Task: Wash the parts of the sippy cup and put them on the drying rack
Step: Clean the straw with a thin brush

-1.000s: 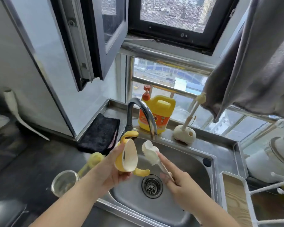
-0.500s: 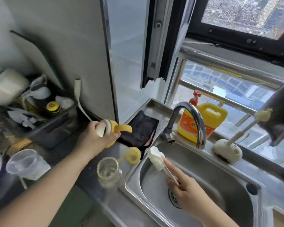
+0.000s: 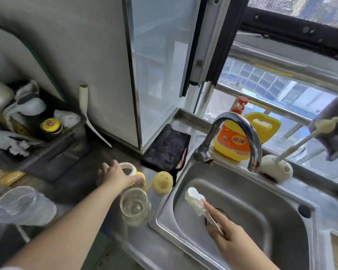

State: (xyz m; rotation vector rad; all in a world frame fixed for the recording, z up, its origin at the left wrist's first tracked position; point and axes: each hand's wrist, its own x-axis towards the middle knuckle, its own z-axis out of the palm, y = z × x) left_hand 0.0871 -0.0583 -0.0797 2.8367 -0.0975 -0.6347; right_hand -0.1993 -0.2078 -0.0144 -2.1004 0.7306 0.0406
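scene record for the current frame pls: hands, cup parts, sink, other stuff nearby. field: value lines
left hand: holds the yellow handle collar low at the counter, left of the sink
right hand: holds the white sponge brush over the sink basin
glass cup body: upright on the counter, at the sink's left edge
yellow lid: on the counter between collar and sink
faucet: no water visible
detergent bottle: behind the faucet
black cloth: behind the lid
drying rack: not in view

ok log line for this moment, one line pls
left hand: holds yellow handle collar at counter | right hand: holds sponge brush over sink | glass cup body: on counter, unheld
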